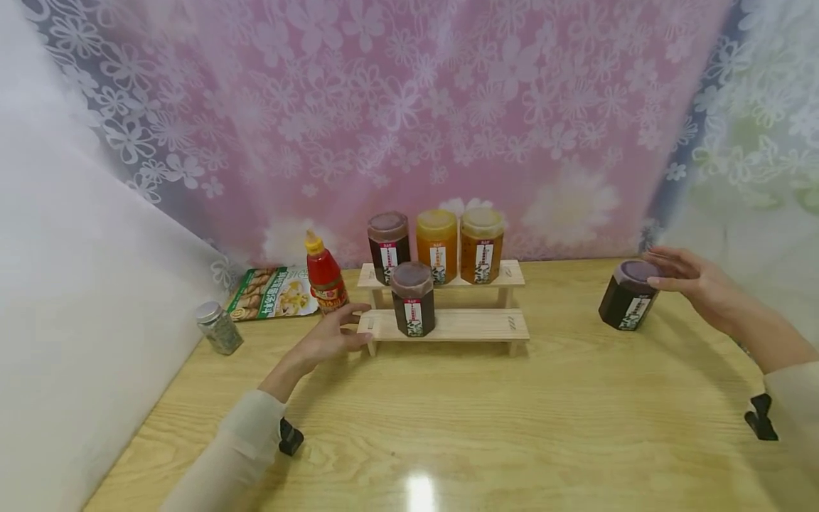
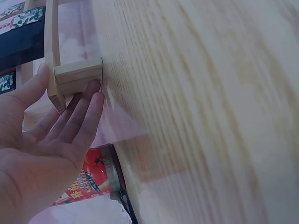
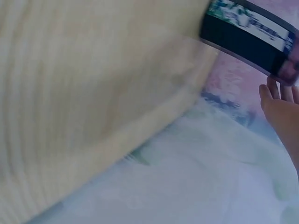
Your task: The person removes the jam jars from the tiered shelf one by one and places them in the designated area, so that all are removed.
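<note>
Before floral curtain [image 1: 409, 121], table [image 1: 448, 419] with stand [image 1: 473, 325]

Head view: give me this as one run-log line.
left hand: touching wooden stand, left end | right hand: touching far-right dark jar | upper step: three jars | lower step: one dark jar
</note>
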Tool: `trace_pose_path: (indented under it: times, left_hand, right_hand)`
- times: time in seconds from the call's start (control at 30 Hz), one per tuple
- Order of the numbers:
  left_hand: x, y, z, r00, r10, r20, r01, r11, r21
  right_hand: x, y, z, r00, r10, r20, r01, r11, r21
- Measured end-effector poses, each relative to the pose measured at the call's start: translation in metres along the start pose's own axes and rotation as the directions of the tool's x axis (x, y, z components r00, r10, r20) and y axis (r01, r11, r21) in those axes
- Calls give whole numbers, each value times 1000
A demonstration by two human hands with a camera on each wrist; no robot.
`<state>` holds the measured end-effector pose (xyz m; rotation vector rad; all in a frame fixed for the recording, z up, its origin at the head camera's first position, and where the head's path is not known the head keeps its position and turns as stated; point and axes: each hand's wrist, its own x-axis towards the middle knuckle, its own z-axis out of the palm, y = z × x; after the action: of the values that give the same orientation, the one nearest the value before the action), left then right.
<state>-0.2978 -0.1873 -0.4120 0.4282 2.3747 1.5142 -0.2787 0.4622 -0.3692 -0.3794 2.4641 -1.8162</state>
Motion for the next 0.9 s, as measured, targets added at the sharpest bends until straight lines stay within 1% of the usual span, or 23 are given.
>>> trace_pose_path:
  times: [0.1,0.23,0.3,0.4,0.5,0.6,0.7,0.83,0.9]
  left_hand:
    - [0,1,-1,1000,-4,4,4,1000,-5]
    - [0,2,-1,1000,-8,8,8,1000,-7]
    - [1,2,-1,1000,-11,10,11,1000,-7]
    - [1,3,-1,1000,-10,8,10,1000,-3]
    - [1,4,-2,1000,-3,7,3,1000,-3]
    - [1,5,-2,1000,-3,12,3,1000,-14]
    - [1,4,-2,1000,-6,20,6,1000,-19]
    - [1,3,-1,1000,-9,16,10,1000,-17]
    - [0,3,-1,1000,-9,15,9,1000,-17]
  right_hand:
    - [1,-14,-2,1000,-13,14,13,1000,13]
    - [2,-26,-2,1000,-4,26,4,1000,-19]
    - [2,-31,1,999,-8,32,9,999,-30]
    - [4,-40,9,997,-37,60,38,999,-15]
    - [5,-49,23,992,-78,101,77,997,11]
    - [8,-56,39,984,-113,135,116,993,-11]
    - [10,-59,56,983,-88,160,96,994,-44]
    - [11,-59,78,977,-55,205,66,997,-48]
    - [12,-60,89,971,-65,229,77,996,-45]
